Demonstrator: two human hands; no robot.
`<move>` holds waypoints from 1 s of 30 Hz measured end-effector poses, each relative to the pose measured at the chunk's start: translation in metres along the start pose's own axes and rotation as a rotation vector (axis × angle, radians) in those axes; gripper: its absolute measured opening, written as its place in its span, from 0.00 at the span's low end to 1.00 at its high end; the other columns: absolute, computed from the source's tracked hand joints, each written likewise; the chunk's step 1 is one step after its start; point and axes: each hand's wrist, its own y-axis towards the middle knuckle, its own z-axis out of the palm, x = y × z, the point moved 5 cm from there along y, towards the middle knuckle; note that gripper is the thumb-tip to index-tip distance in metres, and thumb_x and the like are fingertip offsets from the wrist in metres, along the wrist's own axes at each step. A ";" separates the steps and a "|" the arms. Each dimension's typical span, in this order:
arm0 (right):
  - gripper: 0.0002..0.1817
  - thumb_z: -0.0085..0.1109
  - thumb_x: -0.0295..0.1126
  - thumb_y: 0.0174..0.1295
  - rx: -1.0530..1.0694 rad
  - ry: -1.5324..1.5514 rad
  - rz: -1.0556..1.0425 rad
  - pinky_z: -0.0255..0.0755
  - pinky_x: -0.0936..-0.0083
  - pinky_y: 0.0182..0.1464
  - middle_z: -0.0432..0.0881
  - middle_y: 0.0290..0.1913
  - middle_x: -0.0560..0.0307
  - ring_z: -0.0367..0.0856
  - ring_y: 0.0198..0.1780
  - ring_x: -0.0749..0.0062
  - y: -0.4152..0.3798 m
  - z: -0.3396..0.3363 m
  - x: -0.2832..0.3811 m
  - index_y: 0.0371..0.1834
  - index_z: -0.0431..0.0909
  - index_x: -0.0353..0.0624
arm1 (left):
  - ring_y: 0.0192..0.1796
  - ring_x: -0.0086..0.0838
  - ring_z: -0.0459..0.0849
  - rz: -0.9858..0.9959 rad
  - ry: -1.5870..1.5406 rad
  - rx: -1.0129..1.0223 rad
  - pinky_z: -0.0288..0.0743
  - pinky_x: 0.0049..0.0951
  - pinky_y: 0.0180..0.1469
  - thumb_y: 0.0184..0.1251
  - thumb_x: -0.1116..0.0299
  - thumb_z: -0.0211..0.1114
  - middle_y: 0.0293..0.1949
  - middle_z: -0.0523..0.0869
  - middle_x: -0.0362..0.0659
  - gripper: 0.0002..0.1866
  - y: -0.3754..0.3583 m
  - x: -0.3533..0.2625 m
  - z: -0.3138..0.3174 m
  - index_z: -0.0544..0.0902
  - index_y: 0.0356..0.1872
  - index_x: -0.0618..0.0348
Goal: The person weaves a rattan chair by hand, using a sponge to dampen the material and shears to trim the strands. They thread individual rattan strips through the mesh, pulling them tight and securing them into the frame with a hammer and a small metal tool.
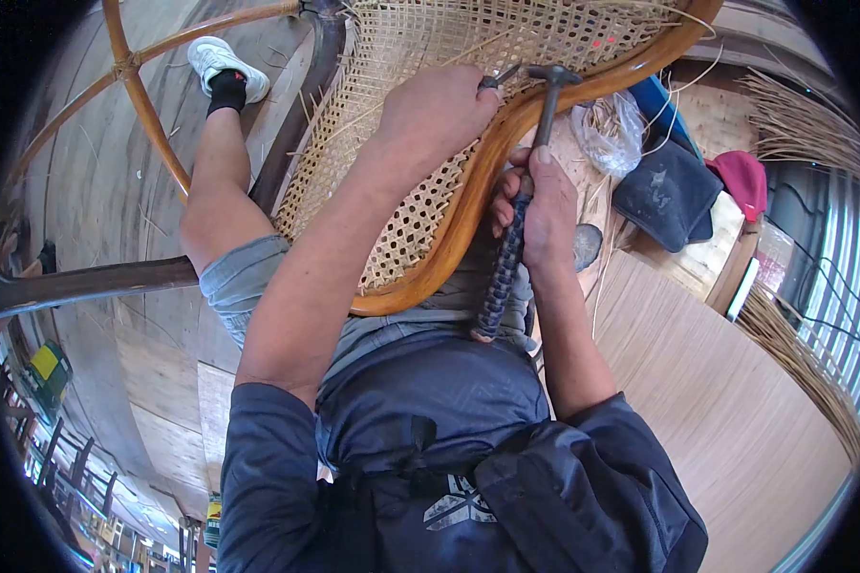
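A cane-webbing panel (pixel 401 229) fills a curved, varnished wooden frame (pixel 468 229) that rests over my lap. My left hand (pixel 435 115) is closed above the webbing near the frame's right side. From its fingers sticks a small dark pointed metal tool (pixel 506 74); the rest of that tool is hidden by the hand. My right hand (pixel 549 205) grips a hammer (pixel 508 263) by its braided dark handle, thumb along the shaft. The hammer's metal head is up by the frame's edge, just right of the pointed tool.
Bundles of cane strips (pixel 803 119) lie at the right. Nearer are a clear plastic bag (pixel 610 134), a dark cap (pixel 669 196), a red cloth item (pixel 739 181) and a light wooden board (pixel 698 382). Rattan poles (pixel 148 115) cross at upper left.
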 end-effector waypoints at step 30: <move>0.20 0.55 0.41 0.64 0.589 -2.091 -0.724 0.70 0.63 0.44 0.81 0.37 0.44 0.81 0.41 0.57 0.075 0.088 0.201 0.52 0.75 0.38 | 0.14 0.32 0.74 -0.383 -1.590 0.128 0.61 0.29 0.11 0.68 0.55 0.51 0.21 0.75 0.44 0.17 -0.003 -0.028 0.073 0.72 0.31 0.61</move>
